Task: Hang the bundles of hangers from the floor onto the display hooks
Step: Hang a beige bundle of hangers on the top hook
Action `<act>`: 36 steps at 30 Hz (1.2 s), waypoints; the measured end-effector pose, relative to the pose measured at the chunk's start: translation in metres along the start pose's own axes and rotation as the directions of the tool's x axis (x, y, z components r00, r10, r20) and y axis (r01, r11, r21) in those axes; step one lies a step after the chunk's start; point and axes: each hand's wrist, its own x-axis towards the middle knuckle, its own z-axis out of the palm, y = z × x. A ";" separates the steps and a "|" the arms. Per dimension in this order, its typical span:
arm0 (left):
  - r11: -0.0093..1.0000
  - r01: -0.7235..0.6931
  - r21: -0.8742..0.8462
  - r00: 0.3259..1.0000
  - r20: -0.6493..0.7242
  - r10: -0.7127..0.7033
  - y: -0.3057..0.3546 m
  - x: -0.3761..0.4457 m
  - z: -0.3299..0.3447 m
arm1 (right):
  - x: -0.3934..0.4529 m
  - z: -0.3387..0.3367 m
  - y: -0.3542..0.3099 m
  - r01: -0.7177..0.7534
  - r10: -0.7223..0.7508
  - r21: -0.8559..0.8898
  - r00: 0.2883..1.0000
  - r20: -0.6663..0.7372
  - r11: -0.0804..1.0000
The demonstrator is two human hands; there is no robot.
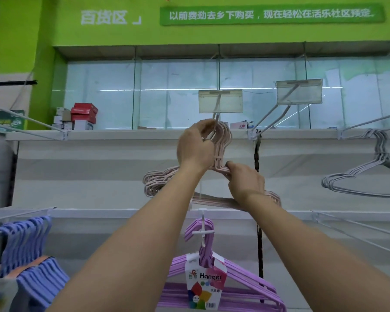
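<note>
Two hands on pink hanger bundle point(214, 152): left hand point(195, 146) pinching hook tops at display hook point(216, 119) tip, right hand point(245, 180) gripping neck below. Mid-hang; hooks apparently not fully seated. Next: slide back along prong. Left of grip: blue hangers point(29, 248). Below: purple bundle point(214, 278), clear. Right: grey hangers point(367, 172), well apart.

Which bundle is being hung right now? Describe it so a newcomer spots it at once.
Start at the green sign band across the top, then drop to the upper row of display hooks. The pale pink bundle of hangers hangs under the middle price-tag holder, gripped by the left hand and right hand. Its neighbours are grey, purple and blue; only this bundle is pink and held.
</note>
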 end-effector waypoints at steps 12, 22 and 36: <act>0.855 -0.126 0.503 0.943 0.329 -0.055 -0.075 -0.023 -0.006 | 0.028 -0.015 0.015 -0.212 -0.001 0.530 0.928 0.373 0.821; 0.925 0.209 -0.316 0.960 0.247 -0.132 -0.030 0.028 0.022 | 0.061 0.011 -0.021 -0.213 0.156 0.830 0.976 0.153 0.516; 0.919 0.215 -0.331 0.968 0.196 -0.155 -0.039 0.035 0.032 | 0.070 -0.024 0.001 -0.272 0.268 0.923 0.943 0.198 0.273</act>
